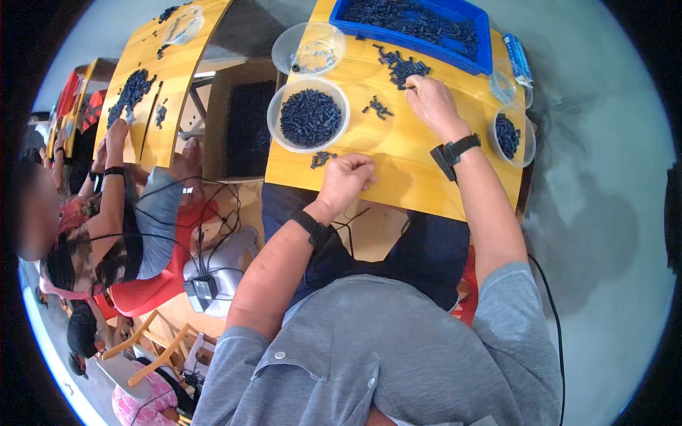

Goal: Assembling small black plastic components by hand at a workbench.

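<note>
My right hand [431, 101] reaches to a pile of small dark cylindrical parts [404, 69] on the yellow table [419, 170]. Its fingers are pinched at the pile's near edge; whatever they hold is too small to make out. My left hand [347, 182] is closed above the table's front edge, thumb against fingers, and its contents are hidden. Just beyond the left hand lies a little cluster of dark parts [322, 159]. Between the hands and the large pile sits another small group of parts [378, 107]. A round clear tub [272, 113] full of dark parts stands to the left.
A blue tray [491, 51] heaped with dark parts stands at the back. Clear tubs [281, 50] [530, 142] stand at the left and right edges. A cardboard box [222, 121] sits left of the table. A co-worker [106, 220] handles parts at another yellow table [186, 57]. Cables [234, 206] hang nearby.
</note>
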`<action>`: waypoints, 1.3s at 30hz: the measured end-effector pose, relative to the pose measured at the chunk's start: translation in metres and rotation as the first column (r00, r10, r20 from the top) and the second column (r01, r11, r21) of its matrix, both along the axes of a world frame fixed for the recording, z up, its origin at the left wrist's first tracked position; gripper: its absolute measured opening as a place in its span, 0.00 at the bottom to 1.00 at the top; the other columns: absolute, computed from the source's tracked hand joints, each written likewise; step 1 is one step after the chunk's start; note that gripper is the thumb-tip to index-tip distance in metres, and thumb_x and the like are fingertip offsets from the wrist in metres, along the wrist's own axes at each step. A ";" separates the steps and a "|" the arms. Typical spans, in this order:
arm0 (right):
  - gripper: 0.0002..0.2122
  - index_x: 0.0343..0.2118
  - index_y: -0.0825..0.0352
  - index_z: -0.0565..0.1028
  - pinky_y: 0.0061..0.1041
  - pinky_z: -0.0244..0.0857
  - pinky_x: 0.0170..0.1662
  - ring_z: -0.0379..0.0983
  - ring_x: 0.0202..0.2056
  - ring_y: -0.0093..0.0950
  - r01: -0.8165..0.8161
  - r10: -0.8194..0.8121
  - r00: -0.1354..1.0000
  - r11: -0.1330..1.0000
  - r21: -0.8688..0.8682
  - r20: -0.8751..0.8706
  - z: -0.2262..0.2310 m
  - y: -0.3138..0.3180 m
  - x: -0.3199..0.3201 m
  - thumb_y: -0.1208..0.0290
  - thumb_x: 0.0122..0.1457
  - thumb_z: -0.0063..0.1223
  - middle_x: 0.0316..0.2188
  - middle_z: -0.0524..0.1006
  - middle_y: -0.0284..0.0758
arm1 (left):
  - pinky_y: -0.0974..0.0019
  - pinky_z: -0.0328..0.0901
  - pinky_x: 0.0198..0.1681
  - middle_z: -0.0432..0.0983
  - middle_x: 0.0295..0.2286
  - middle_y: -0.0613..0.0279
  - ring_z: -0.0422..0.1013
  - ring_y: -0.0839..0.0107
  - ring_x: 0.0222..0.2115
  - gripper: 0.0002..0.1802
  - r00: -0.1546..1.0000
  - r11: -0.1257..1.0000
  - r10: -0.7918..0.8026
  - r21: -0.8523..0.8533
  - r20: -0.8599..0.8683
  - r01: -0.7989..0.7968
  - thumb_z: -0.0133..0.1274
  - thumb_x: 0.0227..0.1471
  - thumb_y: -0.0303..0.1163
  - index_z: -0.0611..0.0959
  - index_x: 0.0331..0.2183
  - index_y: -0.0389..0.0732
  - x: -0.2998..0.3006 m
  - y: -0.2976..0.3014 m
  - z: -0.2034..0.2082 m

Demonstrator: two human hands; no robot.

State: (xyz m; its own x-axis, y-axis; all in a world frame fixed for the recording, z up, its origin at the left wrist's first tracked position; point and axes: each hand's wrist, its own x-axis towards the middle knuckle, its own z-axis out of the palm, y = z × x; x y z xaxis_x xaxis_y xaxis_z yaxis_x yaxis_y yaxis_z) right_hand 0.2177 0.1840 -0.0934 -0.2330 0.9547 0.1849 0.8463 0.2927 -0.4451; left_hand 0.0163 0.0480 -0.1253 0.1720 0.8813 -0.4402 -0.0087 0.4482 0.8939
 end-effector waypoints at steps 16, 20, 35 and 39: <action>0.07 0.34 0.69 0.73 0.25 0.68 0.27 0.73 0.23 0.27 -0.059 -0.152 0.816 0.938 -0.341 -0.558 -0.002 -0.015 -0.008 0.73 0.54 0.50 0.25 0.77 0.38 | 0.75 0.67 0.25 0.76 0.26 0.63 0.73 0.77 0.24 0.08 0.999 0.999 0.021 -0.026 0.027 -0.020 0.51 0.51 0.25 0.79 0.35 0.33 0.000 -0.003 0.003; 0.08 0.36 0.75 0.70 0.17 0.67 0.22 0.71 0.18 0.19 -0.371 -0.257 0.484 0.805 -0.462 -0.836 0.030 -0.049 -0.011 0.74 0.58 0.47 0.28 0.76 0.36 | 0.75 0.66 0.27 0.76 0.30 0.62 0.73 0.76 0.26 0.10 0.996 0.995 0.078 0.054 0.046 -0.080 0.50 0.52 0.25 0.78 0.38 0.34 0.005 -0.009 0.017; 0.04 0.31 0.71 0.72 0.18 0.62 0.22 0.69 0.18 0.17 -0.468 0.126 0.794 0.752 -0.465 -0.595 0.084 -0.103 -0.012 0.77 0.56 0.47 0.20 0.73 0.32 | 0.75 0.66 0.25 0.77 0.26 0.63 0.71 0.77 0.22 0.10 0.946 0.998 -0.033 -0.044 0.324 0.050 0.50 0.55 0.33 0.79 0.32 0.35 -0.004 0.004 0.097; 0.03 0.29 0.71 0.72 0.24 0.64 0.24 0.71 0.19 0.26 -0.483 0.245 0.834 0.758 -0.439 -0.495 0.093 -0.111 -0.018 0.77 0.54 0.47 0.19 0.73 0.38 | 0.76 0.65 0.23 0.77 0.25 0.62 0.71 0.77 0.20 0.10 0.965 0.980 -0.172 -0.064 0.199 0.188 0.53 0.52 0.32 0.79 0.31 0.34 -0.014 0.008 0.091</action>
